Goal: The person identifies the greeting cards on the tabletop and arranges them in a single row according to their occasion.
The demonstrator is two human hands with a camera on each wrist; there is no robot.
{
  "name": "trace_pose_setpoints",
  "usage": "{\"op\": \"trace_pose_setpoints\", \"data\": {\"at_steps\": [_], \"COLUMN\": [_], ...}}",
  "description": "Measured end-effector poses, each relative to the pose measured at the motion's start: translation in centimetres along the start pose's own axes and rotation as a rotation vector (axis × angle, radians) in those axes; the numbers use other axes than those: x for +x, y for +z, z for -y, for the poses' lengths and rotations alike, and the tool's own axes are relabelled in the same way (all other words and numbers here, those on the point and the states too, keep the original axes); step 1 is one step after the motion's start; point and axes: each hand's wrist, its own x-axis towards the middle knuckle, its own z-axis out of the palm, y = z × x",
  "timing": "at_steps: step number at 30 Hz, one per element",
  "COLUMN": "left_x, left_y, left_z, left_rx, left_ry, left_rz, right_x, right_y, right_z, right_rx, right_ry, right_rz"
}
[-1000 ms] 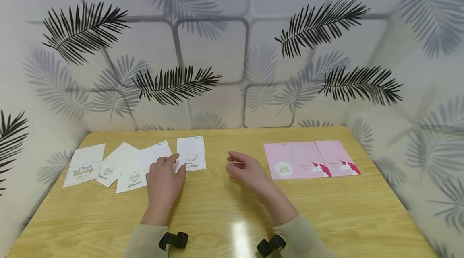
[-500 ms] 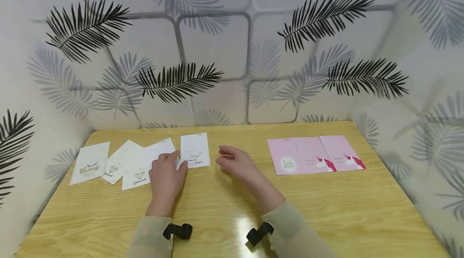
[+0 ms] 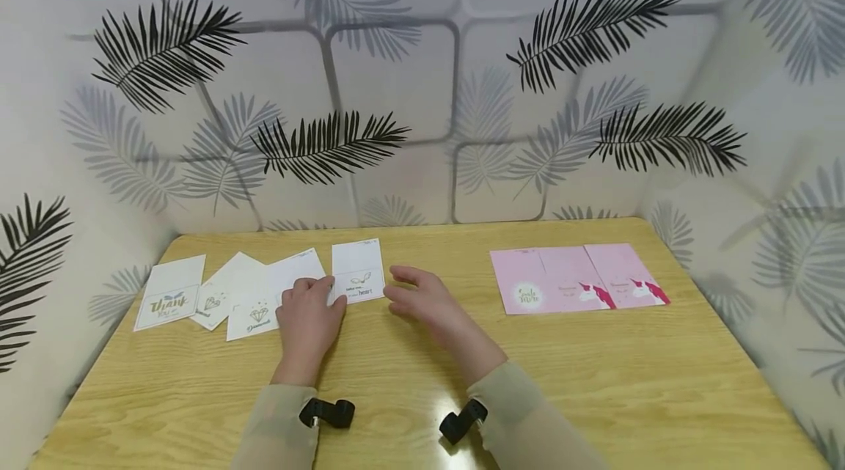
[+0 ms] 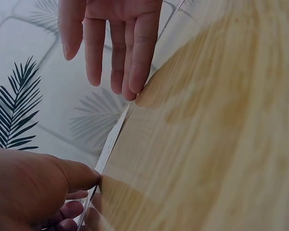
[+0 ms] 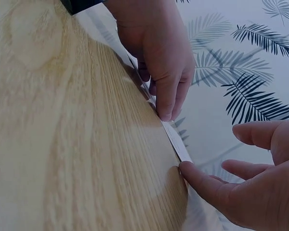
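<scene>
A white card with gold wings and the word "heart" (image 3: 357, 271) lies flat between the two hands. At its left edge my left hand (image 3: 310, 322) rests, thumb and fingertips on the edge, fingers bent but wrapped round nothing; in the left wrist view the thumb tip meets the card (image 4: 109, 147). My right hand (image 3: 432, 306) is at the card's right edge with relaxed, spread fingers. The right wrist view shows one fingertip of the right hand (image 5: 250, 180) touching the card's end (image 5: 176, 140). Just left of my left hand lies a diamond card (image 3: 259, 314), partly covered by it.
Farther left are another diamond card (image 3: 221, 294) and a "Thank you" card (image 3: 170, 301). On the right three pink cards lie side by side, one reading "Smile More" (image 3: 518, 270), two with unicorns (image 3: 568, 265). A patterned backdrop (image 3: 396, 184) stands behind the wooden table (image 3: 594, 382).
My right hand has moved left to the right edge of the wings card. My left hand has stayed by the card's left edge. The whole view has shifted slightly.
</scene>
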Motion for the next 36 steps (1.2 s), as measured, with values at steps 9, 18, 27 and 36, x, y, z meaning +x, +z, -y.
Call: {"op": "trace_pose_setpoints", "data": {"at_steps": [9,18,27,36], "left_x": [0.0,0.0,-0.2,-0.3], "left_y": [-0.2,-0.1,-0.1,-0.3], "left_z": [0.6,0.6,0.4,0.0], "left_rx": [-0.005,-0.011,0.004,0.022], "left_ry": [-0.02,-0.028,-0.025,-0.02], "left_rz": [0.025,0.06,0.061,0.06], "right_x": [0.6,1.2,2.0,2.8], "right_y": [0.8,1.1,1.7,1.6], "right_z": [0.1,-0.5,-1.0,-1.2], "right_rx": [0.095,0.138,0.091,0.051], "right_ry": [0.079,0.073,0.078,0.086], "right_rz": [-0.001,-0.016,-0.053,-0.128]}}
